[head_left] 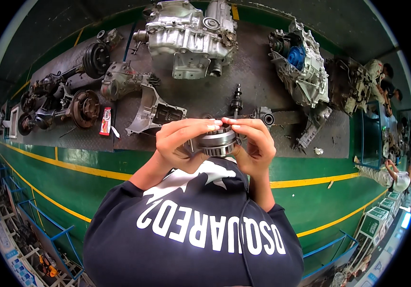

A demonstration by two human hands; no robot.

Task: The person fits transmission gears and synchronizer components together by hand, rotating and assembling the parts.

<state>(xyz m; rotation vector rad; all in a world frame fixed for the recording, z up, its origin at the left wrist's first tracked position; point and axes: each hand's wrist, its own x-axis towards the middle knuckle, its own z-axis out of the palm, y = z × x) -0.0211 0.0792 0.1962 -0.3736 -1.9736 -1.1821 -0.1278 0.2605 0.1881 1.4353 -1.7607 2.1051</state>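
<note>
Close to my chest, I hold a round metal gear assembly (217,142) with a smooth silver band and a toothed lower ring. My left hand (180,142) grips its left side, fingertips on the top and thumb low on the side. From the right, my right hand (254,143) grips it the same way, and the two hands' fingertips nearly meet on top. Just beyond my fingers a dark splined shaft (236,101) stands upright. An open silver casting (154,112) lies on the plate to the left of it.
A large silver gearbox housing (186,36) sits at the far middle. Another housing with a blue part (306,67) stands at the right. Axles with a rusty brake drum (85,109) lie at the left, near a red and white packet (105,121). People (396,177) are at the far right.
</note>
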